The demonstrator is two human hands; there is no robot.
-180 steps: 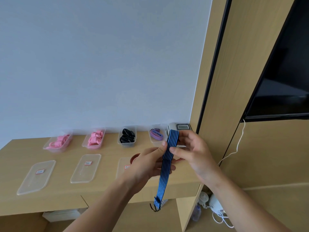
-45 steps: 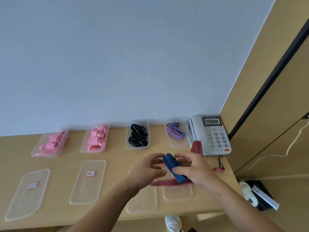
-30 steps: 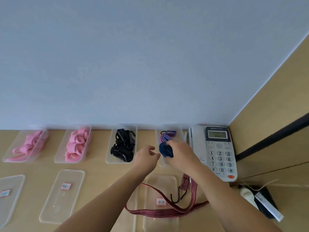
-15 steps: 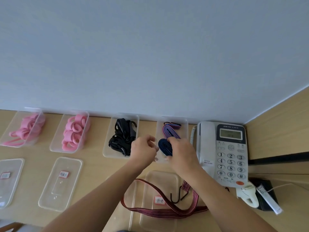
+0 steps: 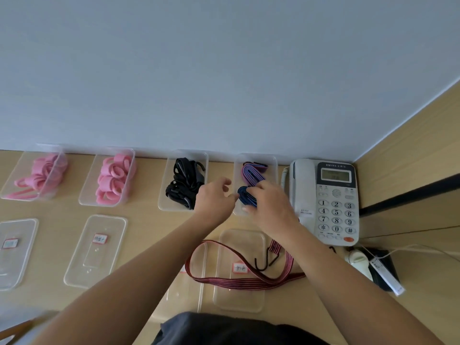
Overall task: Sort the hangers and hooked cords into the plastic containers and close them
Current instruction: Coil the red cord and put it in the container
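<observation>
There's the blue cord (image 5: 246, 197), wound into a tight flat coil, low at the near end of the rightmost container (image 5: 273, 168), just in front of the purple cord (image 5: 252, 173). The right hand (image 5: 270, 206) clamps it from above. The left hand (image 5: 214, 198) is right beside it with fingers curled, pinching a loose end or empty, I can't tell. It looks light, soft and springy, likely to uncoil, so pin it across the turns. The red cord (image 5: 249, 281) waits on the desk (image 5: 149, 220).

A: What did the person wear?
B: Dark charcoal garment (image 5: 224, 329) showed at frame bottom, soft creased fabric. The left hand (image 5: 214, 197) and right hand (image 5: 271, 207) were bare, forearms bare as well.
</observation>
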